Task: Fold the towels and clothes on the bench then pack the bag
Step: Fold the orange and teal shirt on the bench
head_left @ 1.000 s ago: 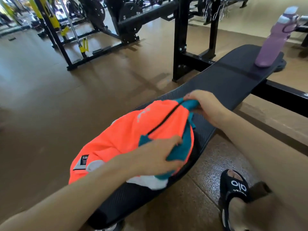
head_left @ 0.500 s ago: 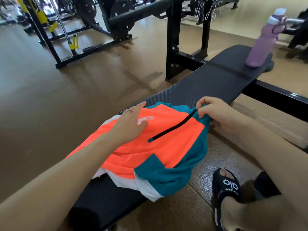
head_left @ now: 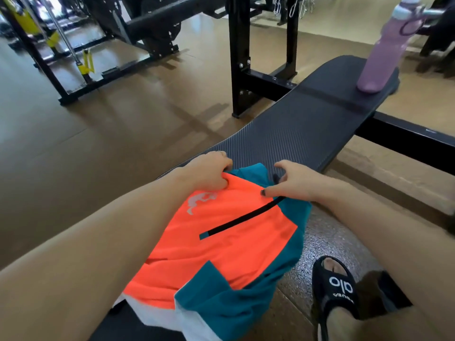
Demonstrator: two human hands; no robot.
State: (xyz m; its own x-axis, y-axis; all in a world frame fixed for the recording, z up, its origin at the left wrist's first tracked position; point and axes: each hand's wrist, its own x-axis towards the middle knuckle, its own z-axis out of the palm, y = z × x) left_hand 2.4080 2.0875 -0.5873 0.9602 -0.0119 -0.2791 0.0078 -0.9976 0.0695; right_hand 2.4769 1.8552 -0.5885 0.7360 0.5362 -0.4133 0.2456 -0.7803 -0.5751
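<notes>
Both hands have moved to the collar end of the orange-and-teal jacket [head_left: 221, 247] on the surface [head_left: 295, 134]: left hand [head_left: 209, 172] and right hand [head_left: 295, 182] pinch it, spread flat, ready for folding.

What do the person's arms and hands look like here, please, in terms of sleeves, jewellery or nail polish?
Both forearms are bare, with no sleeves in view. The left hand seems to wear a thin ring, though it is small and hard to confirm. The right hand has dark polish on its thumbnail. No watch or bracelet shows on either wrist.
</notes>
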